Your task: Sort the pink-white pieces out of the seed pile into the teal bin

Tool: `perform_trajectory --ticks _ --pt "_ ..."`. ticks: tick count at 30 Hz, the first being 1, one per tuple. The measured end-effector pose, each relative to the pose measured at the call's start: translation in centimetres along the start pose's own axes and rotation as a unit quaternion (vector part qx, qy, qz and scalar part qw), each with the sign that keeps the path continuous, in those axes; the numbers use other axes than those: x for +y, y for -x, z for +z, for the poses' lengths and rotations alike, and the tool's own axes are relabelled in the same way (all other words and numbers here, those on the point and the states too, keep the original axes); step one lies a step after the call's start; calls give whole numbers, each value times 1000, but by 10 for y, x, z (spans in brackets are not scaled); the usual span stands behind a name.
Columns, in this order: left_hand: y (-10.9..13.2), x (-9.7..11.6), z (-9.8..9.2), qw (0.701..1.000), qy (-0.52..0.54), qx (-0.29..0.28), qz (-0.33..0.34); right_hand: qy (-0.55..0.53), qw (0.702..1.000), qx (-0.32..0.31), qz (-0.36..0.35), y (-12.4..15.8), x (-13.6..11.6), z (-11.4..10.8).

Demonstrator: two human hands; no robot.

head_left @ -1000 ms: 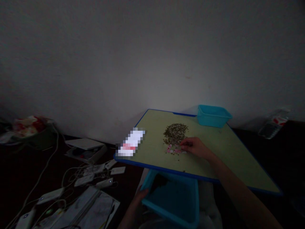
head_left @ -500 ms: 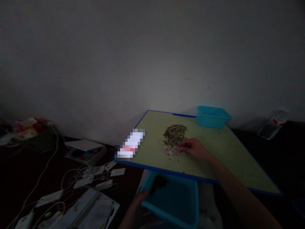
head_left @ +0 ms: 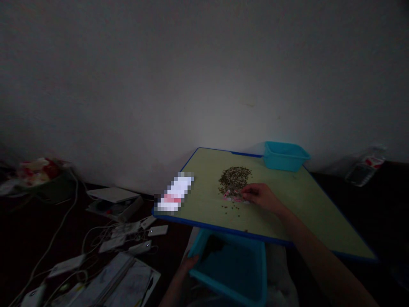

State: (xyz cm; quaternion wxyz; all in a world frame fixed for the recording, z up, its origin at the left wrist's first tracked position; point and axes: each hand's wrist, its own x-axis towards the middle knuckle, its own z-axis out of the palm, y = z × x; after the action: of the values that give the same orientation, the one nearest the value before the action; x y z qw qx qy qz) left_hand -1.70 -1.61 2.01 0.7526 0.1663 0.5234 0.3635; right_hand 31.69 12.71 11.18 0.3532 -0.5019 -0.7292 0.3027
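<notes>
Pink piece [head_left: 234,198] has slid farther into the grains [head_left: 235,175], right hand [head_left: 258,195] pinching its edge, left hand [head_left: 188,265], fingers mostly hidden, holding the near tub [head_left: 263,273].

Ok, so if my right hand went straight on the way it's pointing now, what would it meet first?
Most likely the pink-and-clear piece just ahead of your right hand, beside the small brown grains. In this dim view I can't tell whether you're already holding it.

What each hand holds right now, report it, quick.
Left hand: closed on the rim of the near blue bin.
Right hand: fingers closed, apparently pinching the clear pink-patterned piece.
</notes>
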Motion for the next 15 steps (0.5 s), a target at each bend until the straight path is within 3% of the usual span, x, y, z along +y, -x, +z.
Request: perform_trajectory --ticks 15 --pt "7 7 15 999 16 32 -36 17 999 -19 21 2 -5 3"
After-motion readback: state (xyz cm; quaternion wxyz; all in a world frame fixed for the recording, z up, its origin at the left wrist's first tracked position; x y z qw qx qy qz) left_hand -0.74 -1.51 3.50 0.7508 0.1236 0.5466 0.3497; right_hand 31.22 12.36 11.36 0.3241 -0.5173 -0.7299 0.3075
